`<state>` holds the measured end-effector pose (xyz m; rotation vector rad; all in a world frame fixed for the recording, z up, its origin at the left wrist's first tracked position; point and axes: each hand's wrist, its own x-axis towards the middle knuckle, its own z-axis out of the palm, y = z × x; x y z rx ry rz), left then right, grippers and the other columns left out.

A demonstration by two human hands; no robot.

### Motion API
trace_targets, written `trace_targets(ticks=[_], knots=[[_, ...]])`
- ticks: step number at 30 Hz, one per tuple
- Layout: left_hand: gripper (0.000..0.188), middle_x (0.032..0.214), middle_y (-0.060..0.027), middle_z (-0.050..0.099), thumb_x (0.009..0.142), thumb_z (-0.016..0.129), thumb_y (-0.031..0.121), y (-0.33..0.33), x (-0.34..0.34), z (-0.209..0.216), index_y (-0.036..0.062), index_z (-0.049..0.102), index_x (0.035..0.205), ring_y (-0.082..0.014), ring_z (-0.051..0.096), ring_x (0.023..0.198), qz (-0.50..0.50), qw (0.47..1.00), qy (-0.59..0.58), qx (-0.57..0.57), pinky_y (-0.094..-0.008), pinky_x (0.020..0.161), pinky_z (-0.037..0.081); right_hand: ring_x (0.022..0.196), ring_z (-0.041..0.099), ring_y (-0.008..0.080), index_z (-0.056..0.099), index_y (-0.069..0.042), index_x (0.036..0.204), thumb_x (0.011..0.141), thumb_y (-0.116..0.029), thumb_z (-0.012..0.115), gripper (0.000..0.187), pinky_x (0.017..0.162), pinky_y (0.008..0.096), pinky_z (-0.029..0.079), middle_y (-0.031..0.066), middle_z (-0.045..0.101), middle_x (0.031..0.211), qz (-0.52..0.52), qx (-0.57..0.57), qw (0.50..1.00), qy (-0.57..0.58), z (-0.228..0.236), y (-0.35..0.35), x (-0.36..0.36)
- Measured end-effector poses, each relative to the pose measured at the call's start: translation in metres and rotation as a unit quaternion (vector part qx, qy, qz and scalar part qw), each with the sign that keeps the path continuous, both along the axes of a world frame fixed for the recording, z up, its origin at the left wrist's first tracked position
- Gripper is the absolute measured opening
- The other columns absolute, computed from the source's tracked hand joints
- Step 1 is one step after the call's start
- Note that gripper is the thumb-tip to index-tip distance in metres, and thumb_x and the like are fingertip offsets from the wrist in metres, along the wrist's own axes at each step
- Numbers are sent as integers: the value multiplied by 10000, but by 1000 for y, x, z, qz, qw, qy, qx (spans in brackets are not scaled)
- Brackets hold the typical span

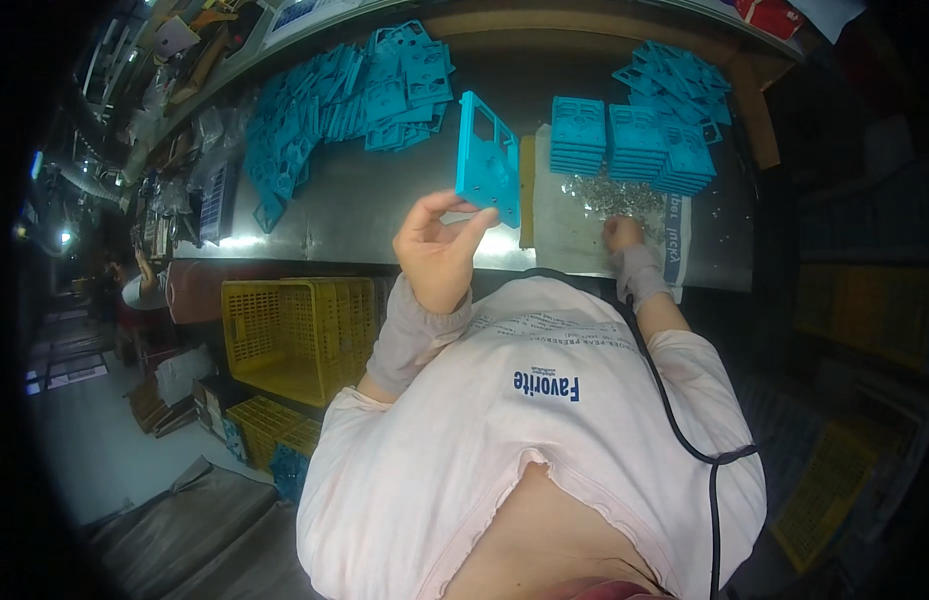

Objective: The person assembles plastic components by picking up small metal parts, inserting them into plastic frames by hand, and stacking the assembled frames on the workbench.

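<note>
My left hand [445, 245] pinches the lower edge of a blue plastic frame [490, 168], which is tilted upright above the metal table and has rectangular and round openings. On the right, my right hand [623, 234] rests with curled fingers at the near edge of a pile of small shiny metal parts [612, 195]. Whether a part is between those fingers is too small to see. Under the pile lies a pale sheet [564, 240]. Neat stacks of the same blue frames [636, 140] stand just beyond the metal parts.
Loose blue frames are heaped at the back left [329, 95] and back right [676, 80]. The metal table [354, 210] has a raised back edge. Yellow crates [299, 335] sit below its left front edge. A black cable [674, 410] runs down my front. Another person [144, 285] is far left.
</note>
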<state>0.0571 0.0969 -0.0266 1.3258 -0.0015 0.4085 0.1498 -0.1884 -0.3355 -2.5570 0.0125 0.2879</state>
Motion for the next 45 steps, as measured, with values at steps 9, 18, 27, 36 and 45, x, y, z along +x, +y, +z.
trace_targets(ticks=[9, 18, 27, 36, 45], knots=[[335, 976, -122, 633, 787, 710, -150, 7, 1, 3, -41, 588, 1080, -178, 649, 889, 24, 999, 3, -31, -291, 773, 565, 947, 684, 400, 736, 6, 893, 841, -105, 573, 205, 834, 486, 556, 246, 694, 1019, 52, -110, 989, 84, 64, 52, 13], [299, 1002, -71, 624, 814, 739, -66, 1, 8, -19, -18, 609, 1079, -147, 653, 909, 17, 1000, -14, 13, -280, 802, 577, 661, 633, 153, 700, 3, 809, 714, -9, 742, 105, 627, 320, 515, 99, 693, 732, 22, 152, 986, -66, 4, -13, 28], [263, 1021, -67, 619, 815, 735, -70, -13, 13, 5, -28, 626, 1051, -111, 628, 934, -36, 999, -17, -19, -247, 788, 577, 750, 644, 150, 673, 27, 812, 727, 91, 717, 115, 691, 264, 502, 94, 692, 801, 173, 453, 849, -208, 326, 80, -6], [286, 1027, -171, 652, 773, 685, -190, -5, 25, 49, -68, 678, 1032, -243, 653, 936, -49, 983, -177, -4, -359, 807, 588, 770, 689, 237, 694, 37, 838, 718, 64, 746, 134, 692, 305, 529, 136, 702, 838, 264, 363, 803, -392, 423, 114, -7], [270, 986, -137, 673, 768, 736, -133, -14, 19, 63, -67, 705, 1028, -169, 664, 901, -60, 975, -214, 29, -266, 744, 568, 747, 670, 235, 704, 17, 821, 681, 46, 762, 153, 668, 301, 517, 112, 691, 819, 269, 339, 797, -421, 430, 108, -23]])
